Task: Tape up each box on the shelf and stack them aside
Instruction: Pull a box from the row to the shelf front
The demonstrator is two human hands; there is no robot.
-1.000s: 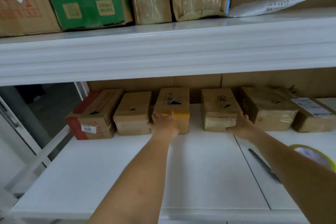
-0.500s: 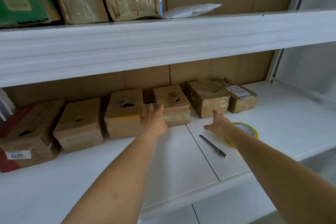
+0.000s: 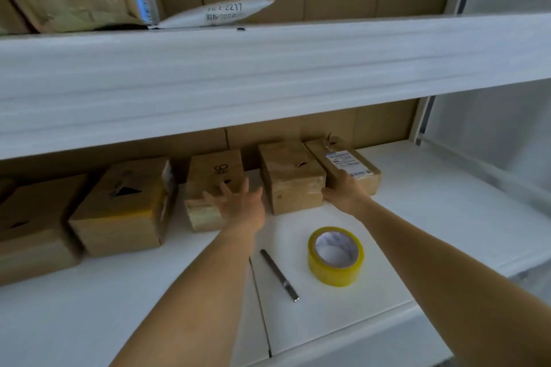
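Boxes (image 3: 290, 179) crowd the shelf's back; tape roll (image 3: 336, 256) and pen (image 3: 279, 275) obstruct the front

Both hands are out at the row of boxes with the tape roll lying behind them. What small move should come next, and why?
Probably close both hands on the box between them and draw it forward. The right hand rests at its right front corner; the left hand is spread open just left of it, in front of the marked box. The tape roll and the pen-like tool lie untouched in front.
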